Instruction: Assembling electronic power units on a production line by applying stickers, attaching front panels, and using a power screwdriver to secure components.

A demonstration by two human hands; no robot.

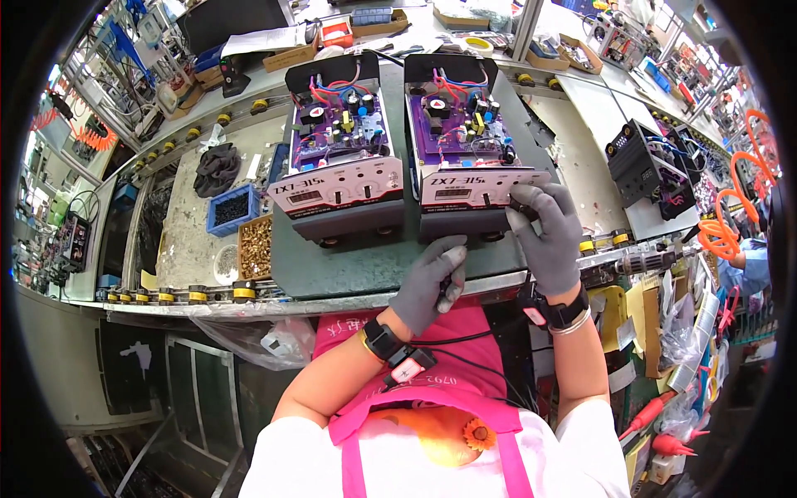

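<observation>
Two open electronic units stand side by side on a dark green mat. The left unit and the right unit each show a purple circuit board with red and blue wires behind a pale front panel. My right hand, in a grey glove, grips the right end of the right unit's front panel. My left hand, also gloved, rests curled at the mat's near edge below that unit, with a small dark object in its fingers that I cannot make out.
A blue bin of dark screws and a tray of brass-coloured parts sit left of the mat. A black cloth lies behind them. Another black unit stands at the right. An electric screwdriver lies on the bench rail.
</observation>
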